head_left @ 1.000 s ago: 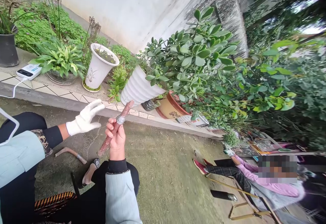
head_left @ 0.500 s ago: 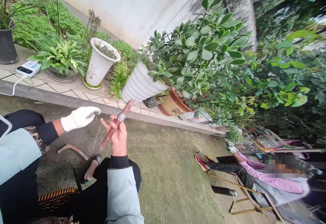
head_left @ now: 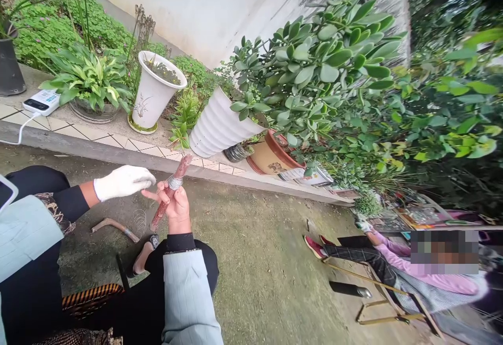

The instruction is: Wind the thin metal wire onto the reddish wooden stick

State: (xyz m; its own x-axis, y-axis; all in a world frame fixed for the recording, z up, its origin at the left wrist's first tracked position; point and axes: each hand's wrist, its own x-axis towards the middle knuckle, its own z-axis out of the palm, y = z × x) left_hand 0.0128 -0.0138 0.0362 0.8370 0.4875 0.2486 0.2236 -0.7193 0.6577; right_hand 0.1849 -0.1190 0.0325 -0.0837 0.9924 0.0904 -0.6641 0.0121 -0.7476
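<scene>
My right hand (head_left: 176,204), bare, is closed around a reddish-brown wooden stick (head_left: 183,167), held at a slant. Thin silver wire (head_left: 175,182) is wound in a tight band round the stick's upper part, just above my fingers. My left hand (head_left: 126,182) wears a white glove, and its fingertips are pinched together on the loose end of the wire, close to my right fingers. Loose coils of wire (head_left: 140,223) hang below the hands. Beside them on the ground lies a bent wooden piece (head_left: 116,225), with a lighter band near one end.
Along a tiled ledge (head_left: 129,145) stand a white flower pot (head_left: 155,99), a ribbed white pot (head_left: 220,125), a brown pot (head_left: 271,156) and a white device with a cable (head_left: 41,102). At the right, a person in pink sleeves (head_left: 436,277) sits on a chair.
My right hand and the stick have moved slightly left, and the stick stands a little steeper. The gap between my two hands has narrowed. The view has shifted slightly.
</scene>
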